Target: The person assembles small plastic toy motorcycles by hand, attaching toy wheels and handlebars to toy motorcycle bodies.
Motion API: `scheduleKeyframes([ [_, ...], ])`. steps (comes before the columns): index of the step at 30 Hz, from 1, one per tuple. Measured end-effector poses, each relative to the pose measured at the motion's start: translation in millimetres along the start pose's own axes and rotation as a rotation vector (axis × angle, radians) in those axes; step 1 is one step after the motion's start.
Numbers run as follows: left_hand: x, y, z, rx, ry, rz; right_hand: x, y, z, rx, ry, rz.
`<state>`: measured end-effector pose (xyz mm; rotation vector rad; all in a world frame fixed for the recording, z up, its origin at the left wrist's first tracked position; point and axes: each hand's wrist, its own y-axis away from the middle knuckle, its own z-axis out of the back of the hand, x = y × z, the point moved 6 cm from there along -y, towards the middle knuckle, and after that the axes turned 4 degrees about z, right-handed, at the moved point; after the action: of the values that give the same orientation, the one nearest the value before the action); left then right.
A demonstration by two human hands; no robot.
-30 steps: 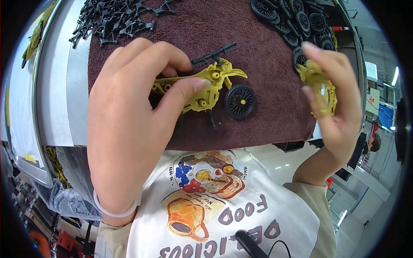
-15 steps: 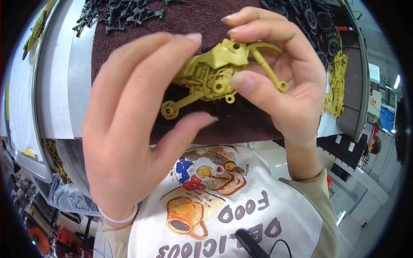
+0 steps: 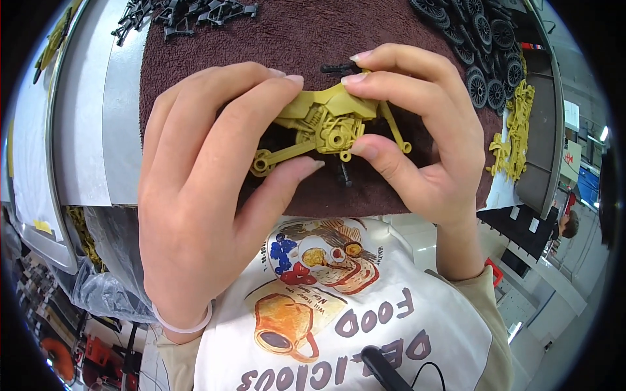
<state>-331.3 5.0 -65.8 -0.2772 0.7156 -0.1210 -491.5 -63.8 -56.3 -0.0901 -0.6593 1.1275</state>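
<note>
Bright, even light here, the pale worktop [image 3: 91,85] almost washing out toward ten o'clock! A lamp [image 3: 604,133] glares white near three o'clock; glints streak the plastic bag [image 3: 107,296] at eight. Centre, the yellow motorbike body [image 3: 345,104] reads sharp! Outward, straight edges bow, background detail softens, and black swallows every corner.

A: Change over one second?
B: Right hand [image 3: 447,146] is in from the right; its yellow shell [image 3: 339,124] now hides the motorcycle body's inner face.
A: Left hand [image 3: 195,169]?
B: Thumb off that face, now by the shell's near edge.
A: Half a second back?
B: Shell lower; black handlebar [image 3: 336,68] (far), black peg [image 3: 345,174] (near) visible again.
</note>
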Motion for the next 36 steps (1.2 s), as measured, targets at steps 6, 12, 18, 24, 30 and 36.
scheduleKeyframes([
  [6,7,5,-1,0.023,0.119,0.019,0,5,-2,-0.028,-0.011,-0.023],
  [12,10,9,-2,0.002,0.144,0.012,3,5,0,-0.042,-0.014,-0.02],
  [18,10,9,-1,0.0,0.172,0.038,4,1,-1,-0.029,-0.002,-0.022],
  [24,12,8,-5,-0.008,0.193,0.036,2,5,0,-0.031,-0.006,-0.013],
  [30,12,7,-5,-0.021,0.218,0.055,1,5,1,-0.008,-0.003,-0.033],
  [36,12,6,-6,-0.014,0.216,0.031,1,6,4,-0.025,0.0,-0.032],
])
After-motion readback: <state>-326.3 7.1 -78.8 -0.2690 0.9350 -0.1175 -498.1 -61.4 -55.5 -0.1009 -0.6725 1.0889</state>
